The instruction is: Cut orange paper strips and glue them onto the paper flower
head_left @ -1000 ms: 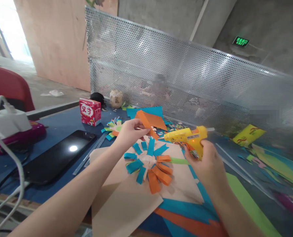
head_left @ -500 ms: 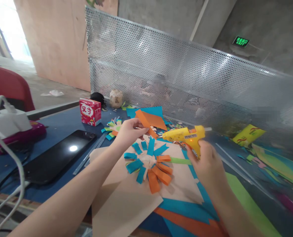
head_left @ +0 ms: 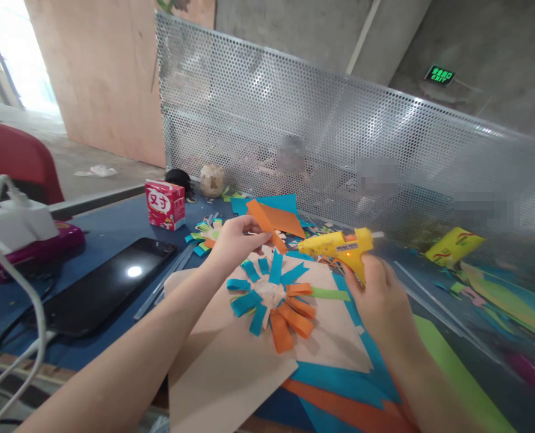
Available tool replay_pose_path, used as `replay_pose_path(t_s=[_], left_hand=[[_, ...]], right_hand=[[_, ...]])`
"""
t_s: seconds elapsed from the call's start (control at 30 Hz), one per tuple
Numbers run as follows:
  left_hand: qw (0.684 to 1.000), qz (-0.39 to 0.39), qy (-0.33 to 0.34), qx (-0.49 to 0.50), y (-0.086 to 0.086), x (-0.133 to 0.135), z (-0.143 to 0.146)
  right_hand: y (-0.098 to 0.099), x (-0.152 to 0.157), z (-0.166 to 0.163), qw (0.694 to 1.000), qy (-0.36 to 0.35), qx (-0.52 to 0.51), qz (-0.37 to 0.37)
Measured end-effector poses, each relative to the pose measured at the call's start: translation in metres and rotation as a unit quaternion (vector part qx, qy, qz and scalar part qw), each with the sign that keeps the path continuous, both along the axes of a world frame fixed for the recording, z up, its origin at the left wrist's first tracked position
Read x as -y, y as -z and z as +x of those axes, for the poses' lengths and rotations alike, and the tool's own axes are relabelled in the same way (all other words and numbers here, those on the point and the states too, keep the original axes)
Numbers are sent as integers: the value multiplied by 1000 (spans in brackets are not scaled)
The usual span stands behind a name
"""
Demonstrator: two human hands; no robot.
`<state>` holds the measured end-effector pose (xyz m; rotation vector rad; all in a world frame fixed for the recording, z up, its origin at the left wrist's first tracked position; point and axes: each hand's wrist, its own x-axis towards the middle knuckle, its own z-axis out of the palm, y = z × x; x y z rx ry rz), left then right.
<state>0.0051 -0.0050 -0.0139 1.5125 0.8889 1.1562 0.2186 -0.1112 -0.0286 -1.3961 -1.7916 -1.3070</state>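
Observation:
Between the thumb and fingers of my left hand (head_left: 244, 237) is a folded orange paper strip (head_left: 267, 225), held above the work. My right hand (head_left: 378, 294) grips a yellow hot glue gun (head_left: 337, 243) by its handle. The gun's nozzle points left, close to the strip's lower end; whether they touch I cannot tell. A clear glue stick (head_left: 378, 234) pokes out of its back. Below both hands, a paper flower of blue loops (head_left: 246, 302) and orange loops (head_left: 299, 319) lies on beige paper (head_left: 335, 337), with a green strip (head_left: 330, 294) at its right.
A smartphone (head_left: 109, 285), a red box (head_left: 165, 205) and a smaller paper flower (head_left: 204, 234) lie to the left. Behind stands a perforated metal screen (head_left: 249, 108), with blurred people beyond. Clear glue sticks (head_left: 430, 300), a yellow packet (head_left: 454, 246) and paper scraps are at right.
The glue gun has shifted very slightly, its nozzle a touch farther right of the orange strip's end. My left hand and the paper flower look the same.

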Motion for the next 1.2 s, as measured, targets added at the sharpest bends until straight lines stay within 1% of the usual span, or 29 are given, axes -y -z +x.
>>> replay_pose_path(t_s=[0.17, 0.27, 0.33, 0.4, 0.43, 0.47, 0.5, 0.53, 0.57, 0.6, 0.63, 0.7, 0.77, 0.87, 0.9, 0.93, 0.97, 1.0, 1.03, 1.07, 1.1, 1.13, 1.17, 1.2], left_hand=[[999, -40, 6, 19, -4, 2, 1], [998, -47, 12, 30, -4, 2, 1], [998, -48, 14, 32, -4, 1, 1], [998, -50, 13, 32, -3, 0, 0], [998, -50, 13, 35, -2, -1, 0], [998, -51, 13, 40, -2, -1, -1], [998, -51, 15, 45, -2, -1, -1], [997, -53, 15, 51, -2, -2, -2], [997, -58, 14, 57, -1, -3, -2], [996, -64, 12, 63, -1, -4, -2], [995, -72, 9, 69, 0, -5, -2], [993, -84, 11, 84, 1, -6, 0], [990, -93, 25, 106, 3, -8, 2], [983, -117, 40, 137, 4, -7, 4], [980, -128, 44, 147, 4, -6, 4], [976, -139, 49, 158, 3, -5, 4], [973, -149, 55, 170, 3, -5, 3], [968, -158, 62, 182, 3, -5, 2], [964, -168, 68, 193, 3, -5, 1], [961, -177, 71, 203, 3, -6, 0], [957, -184, 71, 211, 3, -7, -1], [954, -192, 70, 218, 4, -8, -2], [951, -198, 68, 226, 4, -10, -3], [949, -202, 66, 234, 5, -11, -4]], right_hand=[[1, -2, 1, 1000, 17, -2, -5], [3, -5, 4, 999, 31, -10, -3], [3, -7, 7, 998, 39, -44, -6], [1, -10, 13, 990, 58, -127, -30], [-1, -11, 17, 979, 75, -184, -52], [-3, -12, 23, 961, 99, -244, -79], [-5, -13, 31, 937, 132, -304, -114], [-7, -14, 41, 909, 166, -353, -145], [-7, -13, 52, 874, 218, -389, -195], [-7, -12, 64, 829, 273, -413, -259], [-6, -9, 76, 807, 298, -424, -281], [-1, 0, 99, 775, 343, -440, -298], [7, 12, 114, 748, 387, -447, -301], [15, 27, 119, 716, 446, -449, -294], [16, 30, 115, 715, 471, -434, -280], [16, 30, 108, 725, 491, -404, -263], [14, 30, 98, 746, 505, -361, -242], [12, 27, 86, 789, 490, -290, -229], [9, 24, 72, 834, 445, -230, -233], [6, 21, 56, 873, 378, -183, -247], [4, 17, 39, 907, 297, -146, -261], [2, 14, 22, 932, 209, -103, -277], [1, 12, 7, 945, 124, -60, -296], [1, 9, -7, 946, 55, -15, -319]])
